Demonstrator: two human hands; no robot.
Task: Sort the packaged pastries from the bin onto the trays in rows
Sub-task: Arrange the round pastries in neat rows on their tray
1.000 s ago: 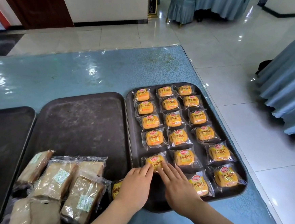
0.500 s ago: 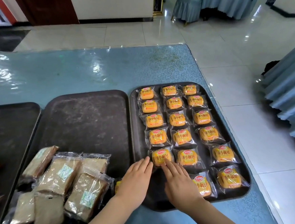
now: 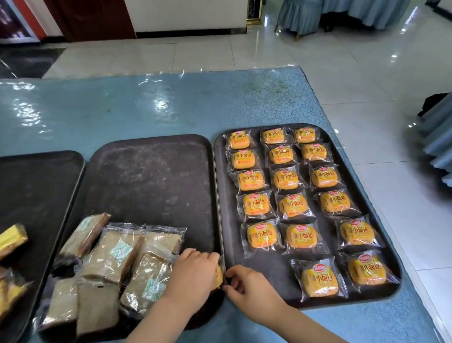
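Several yellow packaged pastries (image 3: 294, 206) lie in three rows on the right black tray (image 3: 222, 188). One more yellow pastry (image 3: 218, 276) sits at the near right corner of the middle tray (image 3: 149, 177), mostly hidden. My left hand (image 3: 194, 275) grips it from the left and above. My right hand (image 3: 248, 286) pinches its wrapper edge from the right, over the seam between the two trays. A pile of brown packaged pastries (image 3: 112, 257) lies on the near left part of the middle tray.
A third black tray (image 3: 26, 187) at the far left holds yellow wrapped cakes (image 3: 0, 244). The trays stand on a blue glossy table (image 3: 133, 108) whose right edge runs close to the right tray. Tiled floor and blue draped furniture (image 3: 451, 159) lie to the right.
Both hands left the front-left pastry on the right tray and moved left and nearer. They now hold the yellow pastry at the middle tray's corner.
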